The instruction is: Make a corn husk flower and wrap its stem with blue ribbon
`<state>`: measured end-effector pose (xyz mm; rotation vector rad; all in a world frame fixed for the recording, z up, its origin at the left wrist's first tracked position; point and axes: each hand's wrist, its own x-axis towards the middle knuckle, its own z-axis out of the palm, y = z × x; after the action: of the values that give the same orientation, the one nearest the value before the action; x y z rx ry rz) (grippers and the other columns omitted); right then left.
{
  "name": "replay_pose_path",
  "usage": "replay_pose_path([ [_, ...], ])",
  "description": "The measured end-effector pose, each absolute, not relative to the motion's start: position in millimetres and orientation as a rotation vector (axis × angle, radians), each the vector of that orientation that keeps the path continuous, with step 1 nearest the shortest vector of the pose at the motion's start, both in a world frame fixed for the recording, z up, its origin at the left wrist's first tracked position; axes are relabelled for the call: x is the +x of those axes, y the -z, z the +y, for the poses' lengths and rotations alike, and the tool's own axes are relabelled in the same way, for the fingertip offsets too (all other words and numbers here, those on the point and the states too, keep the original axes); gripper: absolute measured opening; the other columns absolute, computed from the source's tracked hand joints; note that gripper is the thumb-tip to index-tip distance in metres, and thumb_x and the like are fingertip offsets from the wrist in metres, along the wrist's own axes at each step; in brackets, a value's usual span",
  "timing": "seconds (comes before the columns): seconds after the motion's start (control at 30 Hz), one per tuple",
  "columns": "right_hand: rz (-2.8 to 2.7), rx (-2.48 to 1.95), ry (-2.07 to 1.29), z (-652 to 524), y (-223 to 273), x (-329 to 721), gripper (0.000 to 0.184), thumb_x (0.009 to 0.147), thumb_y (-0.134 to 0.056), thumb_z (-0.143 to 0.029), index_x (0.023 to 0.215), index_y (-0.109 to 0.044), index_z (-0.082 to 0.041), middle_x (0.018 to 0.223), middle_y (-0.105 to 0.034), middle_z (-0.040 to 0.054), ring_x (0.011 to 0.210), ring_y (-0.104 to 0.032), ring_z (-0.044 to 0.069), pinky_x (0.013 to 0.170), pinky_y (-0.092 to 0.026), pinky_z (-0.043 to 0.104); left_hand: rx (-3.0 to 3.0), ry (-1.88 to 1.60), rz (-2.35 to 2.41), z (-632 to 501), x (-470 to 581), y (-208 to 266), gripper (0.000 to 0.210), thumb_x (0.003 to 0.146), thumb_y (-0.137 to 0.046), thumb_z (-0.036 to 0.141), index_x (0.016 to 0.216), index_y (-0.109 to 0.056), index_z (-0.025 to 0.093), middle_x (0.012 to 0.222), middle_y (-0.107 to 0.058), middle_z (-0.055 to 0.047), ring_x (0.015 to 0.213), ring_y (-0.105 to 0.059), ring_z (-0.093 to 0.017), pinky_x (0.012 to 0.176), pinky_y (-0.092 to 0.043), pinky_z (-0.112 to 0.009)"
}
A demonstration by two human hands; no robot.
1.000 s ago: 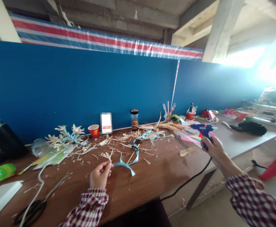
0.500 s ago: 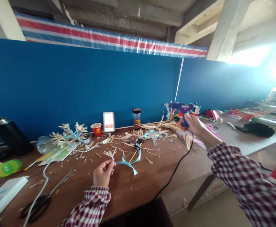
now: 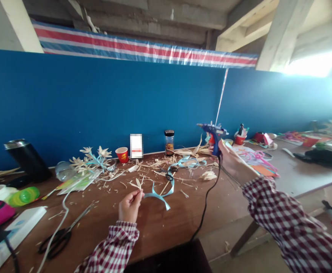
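Note:
My left hand [image 3: 131,206] pinches the base of a small pale corn-husk flower [image 3: 138,184] just above the brown table [image 3: 166,235]. Off to the right, my right hand [image 3: 228,159] is wrapped round the handle of a blue glue gun [image 3: 216,134], its nozzle pointing left and its black cord hanging to the table's front edge. A light-blue ribbon [image 3: 158,197] lies curled right beside my left hand. Small black scissors [image 3: 169,175] rest by the ribbon, among husk scraps. A bunch of finished husk flowers [image 3: 93,157] with blue stems lies at the back left.
Large black scissors [image 3: 59,240] and a white power strip [image 3: 20,235] lie at the left, with a white cable between. A red paper cup [image 3: 122,154], a glass jar [image 3: 169,143] and a black flask [image 3: 29,161] stand along the blue partition [image 3: 126,98].
My right hand has brought the glue gun slightly left and tilted its nozzle up. The view has shifted a little leftward. My left hand keeps its pinch on the husk flower.

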<state>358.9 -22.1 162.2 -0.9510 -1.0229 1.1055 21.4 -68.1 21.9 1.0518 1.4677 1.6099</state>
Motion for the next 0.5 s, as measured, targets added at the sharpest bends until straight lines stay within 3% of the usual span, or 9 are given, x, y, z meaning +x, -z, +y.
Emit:
replay_pose_path([
  [0.13, -0.822, -0.834, -1.284, -30, -133, 334, 0.027, 0.078, -0.057, -0.047, 0.079, -0.059, -0.020, 0.073, -0.064, 0.0004, 0.062, -0.059, 0.012, 0.051, -0.050, 0.021, 1.020, -1.530, 1.388, -77, 33, -37, 0.035, 0.060, -0.070, 0.041, 0.082, -0.065, 0.014, 0.089, -0.069, -0.009, 0.081, -0.063, -0.020, 0.045, -0.045, -0.017],
  [0.3, -0.680, -0.651, -1.528, -57, -101, 276, 0.023, 0.075, -0.063, -0.042, 0.082, -0.060, -0.021, 0.078, -0.064, -0.0003, 0.065, -0.057, 0.010, 0.055, -0.048, 0.020, 0.875, -1.457, 1.043, -95, 72, -56, 0.035, 0.061, -0.071, 0.040, 0.081, -0.059, 0.013, 0.063, -0.063, -0.001, 0.050, -0.055, -0.007, 0.046, -0.045, -0.017],
  [0.5, -0.628, -0.567, -1.537, -79, -85, 225, 0.023, 0.075, -0.062, -0.041, 0.084, -0.062, -0.020, 0.081, -0.062, 0.0007, 0.066, -0.054, 0.011, 0.056, -0.046, 0.021, 0.997, -1.326, 1.069, -101, 113, -65, 0.036, 0.063, -0.069, 0.041, 0.085, -0.067, 0.013, 0.070, -0.065, -0.005, 0.047, -0.049, -0.007, 0.043, -0.041, -0.018],
])
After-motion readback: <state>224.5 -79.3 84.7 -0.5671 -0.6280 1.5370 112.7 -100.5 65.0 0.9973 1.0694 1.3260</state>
